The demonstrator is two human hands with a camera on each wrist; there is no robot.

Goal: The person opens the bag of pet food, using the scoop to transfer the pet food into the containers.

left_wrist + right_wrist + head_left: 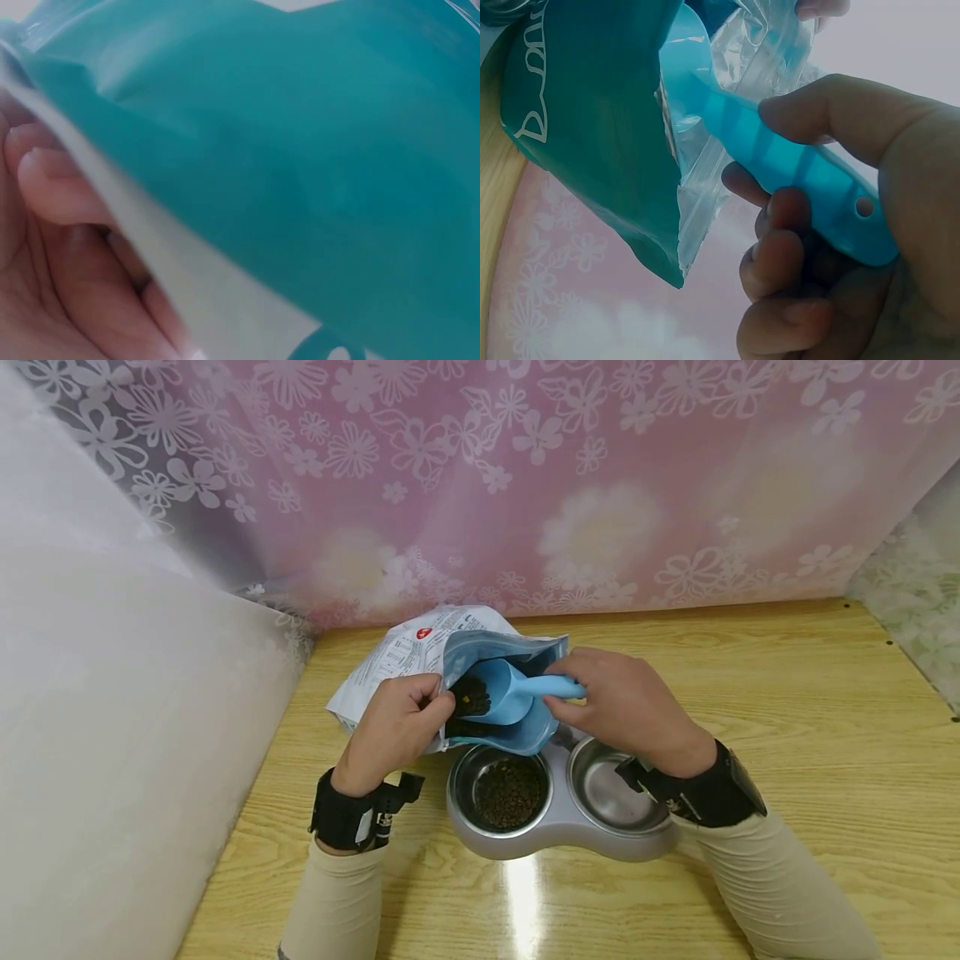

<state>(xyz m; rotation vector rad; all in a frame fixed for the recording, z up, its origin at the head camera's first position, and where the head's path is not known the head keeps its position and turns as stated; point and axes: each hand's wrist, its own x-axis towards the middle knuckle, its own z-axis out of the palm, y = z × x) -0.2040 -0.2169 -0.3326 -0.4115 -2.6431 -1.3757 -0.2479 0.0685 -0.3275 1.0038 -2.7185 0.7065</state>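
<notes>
Where the pale sleeves (780, 877) end in black wrist straps (347, 817), the grey double bowl (559, 814) sits between the forearms, brown pellets (510, 793) in its left dish; beyond it the left hand (393, 720) pinches the bag (401, 662) at its rim; the right hand (628, 700) has its fingers curled round the handle of the blue scoop (513, 697), whose broad end is inside the bag's gaping mouth; the bag's white face carries a red badge (424, 633) and dark print too small to read, its teal face (592, 150) white outlined lettering I cannot make out; farthest hangs a pink flowered curtain (480, 510).
</notes>
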